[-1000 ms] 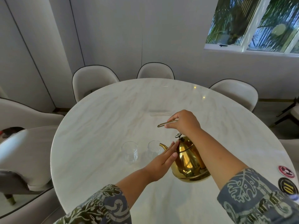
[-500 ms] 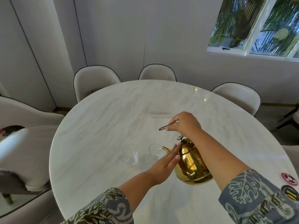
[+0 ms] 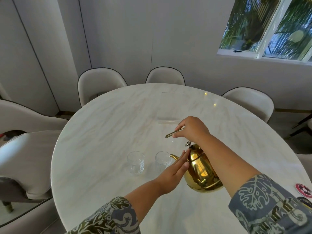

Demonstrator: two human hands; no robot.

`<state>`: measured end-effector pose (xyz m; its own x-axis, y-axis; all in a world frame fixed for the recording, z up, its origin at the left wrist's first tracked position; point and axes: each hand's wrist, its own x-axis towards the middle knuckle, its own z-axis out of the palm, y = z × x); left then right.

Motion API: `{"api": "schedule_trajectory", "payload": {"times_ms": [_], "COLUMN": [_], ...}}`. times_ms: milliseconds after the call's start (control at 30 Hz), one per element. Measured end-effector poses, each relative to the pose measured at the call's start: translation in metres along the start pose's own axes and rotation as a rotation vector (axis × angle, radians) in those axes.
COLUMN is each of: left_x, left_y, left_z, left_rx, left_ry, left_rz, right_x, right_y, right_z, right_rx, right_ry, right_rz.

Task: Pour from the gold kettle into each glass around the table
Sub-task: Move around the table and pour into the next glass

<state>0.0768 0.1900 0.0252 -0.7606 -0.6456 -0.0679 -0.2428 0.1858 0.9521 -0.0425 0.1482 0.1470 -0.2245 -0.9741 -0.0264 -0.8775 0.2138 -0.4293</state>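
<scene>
Right hand point(image 3: 192, 128): closed around the thin arched handle of the gold kettle point(image 3: 200, 169), in the centre right of the frame; the handle's free end pokes out to the left of the knuckles.
Left hand point(image 3: 175, 168): open and flat, fingers straight and together, laid against the kettle's left side just below the lid; it grips nothing.
Gold kettle: tilted to the left of the frame, its base lifted off the bench point(image 3: 101, 132) on the right side; whether any part of the base touches the marble cannot be told. The lid knob point(image 3: 187, 143) sits just under the right wrist.
Spout point(image 3: 173, 156): reaches over the rim of the nearer glass point(image 3: 163, 161), its tip at the glass's upper right edge. Any stream of liquid is too faint to make out.
Second glass point(image 3: 135, 163): clear, upright, just to the left of the first, apart from it and from the kettle.
Bench: round, pale marble, filling the middle of the frame; a clear acrylic stand point(image 3: 168, 120) sits beyond the right hand toward the upper centre.
Coasters point(image 3: 303, 190): a red round one at the right edge of the frame, with a dark one below it partly cut off.
Chairs point(image 3: 101, 83): cream, dark-piped, ringed around the far and left sides of the bench.
Sleeves point(image 3: 263, 206): patterned blue-grey and olive fabric on both forearms, at the bottom of the frame.
</scene>
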Motion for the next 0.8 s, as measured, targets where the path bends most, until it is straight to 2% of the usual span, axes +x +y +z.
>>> {"api": "schedule_trajectory", "payload": {"times_ms": [800], "left_x": [0.0048], "left_y": [-0.0013], "left_z": [-0.0003], "left_rx": [-0.039], "left_ry": [0.02], "left_rz": [0.03], "right_x": [0.0066], "right_y": [-0.0092], "right_z": [-0.0007], "right_rx": [-0.069], "right_ry": [-0.075], "right_rz": [-0.032]}}
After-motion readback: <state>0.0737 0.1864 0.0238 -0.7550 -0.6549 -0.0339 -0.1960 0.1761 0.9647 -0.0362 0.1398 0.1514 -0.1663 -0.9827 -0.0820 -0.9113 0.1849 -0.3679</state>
